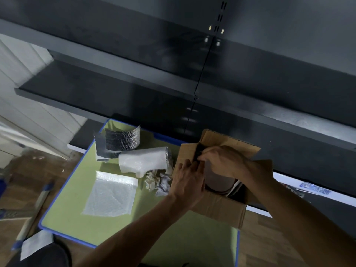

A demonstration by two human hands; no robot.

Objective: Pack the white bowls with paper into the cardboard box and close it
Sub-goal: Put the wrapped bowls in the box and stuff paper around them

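An open cardboard box (217,207) stands at the right edge of the green mat (81,214). Inside it lies a stack of bowls (219,183), shaded, with rims showing at the lower right. My right hand (223,160) reaches over the box and pinches a dark piece (199,151) at the box's left wall. My left hand (187,183) sits against the same wall from outside, its fingertips closing on the lower end of that dark piece. Crumpled paper (158,183) lies on the mat just left of the box.
A flat bubble-wrap sheet (111,193) lies mid-mat. Behind it are a white bubble-wrap roll (143,159) and a dark grey mesh roll (121,140). Dark metal shelves (115,87) rise behind the table. A wooden floor and a white paper (36,244) are at lower left.
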